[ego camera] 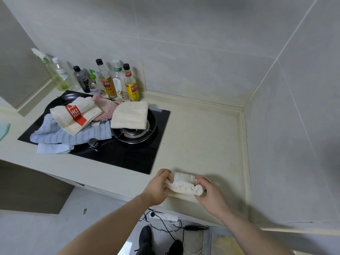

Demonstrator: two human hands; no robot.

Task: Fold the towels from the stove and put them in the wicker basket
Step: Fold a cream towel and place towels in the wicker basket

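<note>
Our left hand point(159, 187) and right hand point(211, 195) sit low in the frame, right of centre, each with fingers curled round one end of a small white terry towel point(183, 184); the left pinches its near-left edge, the right grips the bunched right end. The towel lies on the pale cream countertop point(202, 140), close to its front edge, partly folded into a thick roll.

We judge the fold on this towel to be in hand and not yet tidy. Next we would need to flatten or finish the fold, then carry it to the wicker basket, which we cannot see in this view.

Up and to the left, the black glass stove point(128, 155) holds more towels: a folded cream one point(130, 115) over the burner, a cream towel with a red band point(75, 115), a pink cloth point(106, 107) and a blue striped towel point(73, 135). Bottles point(117, 81) line the tiled wall behind.
</note>
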